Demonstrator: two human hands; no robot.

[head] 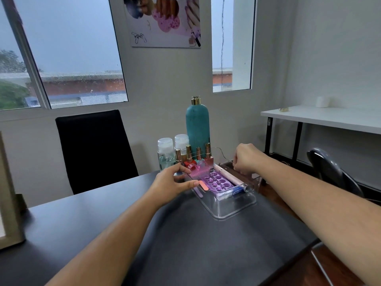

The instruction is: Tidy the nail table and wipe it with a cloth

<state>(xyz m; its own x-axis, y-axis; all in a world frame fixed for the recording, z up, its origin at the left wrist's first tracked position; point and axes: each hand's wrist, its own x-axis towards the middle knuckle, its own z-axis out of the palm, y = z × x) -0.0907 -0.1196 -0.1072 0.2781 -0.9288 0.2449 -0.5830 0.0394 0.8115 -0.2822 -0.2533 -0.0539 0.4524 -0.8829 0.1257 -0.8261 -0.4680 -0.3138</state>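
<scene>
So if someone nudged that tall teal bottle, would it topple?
Probably fairly easily: the teal bottle stands tall and narrow, so a push near its gold cap would likely tip it. Its matte-looking surface suggests a decent grip. It is opaque, so its weight is anyone's guess.

We record two forearms, the left forearm [115, 234] and the right forearm [309, 193], each bare along the whole of its visible length, up to and including the wrist. We record one left hand [171, 183] and one right hand [245, 159], likewise bare, with slim fingers [180, 168]. The nails are too small for us to describe.
</scene>
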